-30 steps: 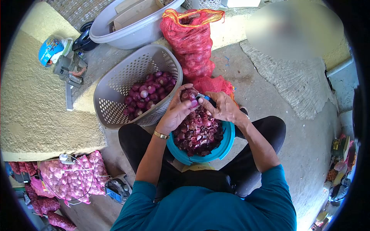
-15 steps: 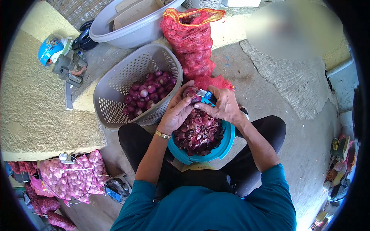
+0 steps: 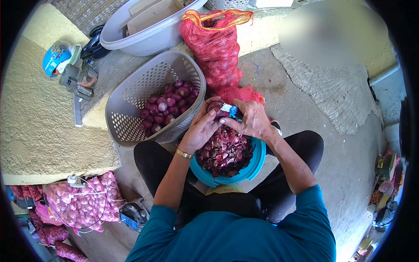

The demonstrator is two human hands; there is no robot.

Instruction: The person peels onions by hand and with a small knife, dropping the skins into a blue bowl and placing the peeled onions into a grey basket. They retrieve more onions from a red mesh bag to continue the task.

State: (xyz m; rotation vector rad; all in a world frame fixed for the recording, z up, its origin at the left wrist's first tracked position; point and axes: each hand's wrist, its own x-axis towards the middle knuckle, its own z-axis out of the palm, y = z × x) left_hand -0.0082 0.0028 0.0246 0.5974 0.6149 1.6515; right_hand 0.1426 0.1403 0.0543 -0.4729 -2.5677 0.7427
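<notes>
My left hand [image 3: 201,129]: it is curled around a red onion [image 3: 214,106], with my fingers under it and my thumb on its side.
My right hand [image 3: 249,121]: it pinches a small blue tool [image 3: 231,110] tight and presses it on the onion.
Where the onion is: it is up in both my hands, just above the far edge of the blue bowl [image 3: 257,159] and near the rim of the grey basket [image 3: 131,100].
Hidden: my fingers cover most of the onion. The sharp end of the tool is out of sight, so I cannot tell what kind it is. My left arm covers part of the bowl's edge.
In the bowl: it is full of dark red peels [image 3: 224,150].
Cut off: the grey tub [image 3: 148,39] runs off the top of the view. The pink net bag [image 3: 80,203] slips into the dark corner at the bottom left.
Writing: the blue round thing [image 3: 56,56] has a bright picture on it, too small to read.
Tight spots: the basket, tipped and holding purple onions [image 3: 168,107], is just beside my left hand. The red net sack [image 3: 216,43] stands just behind my hands.
Open room: there is bare grey floor [image 3: 297,100] on my right side.
</notes>
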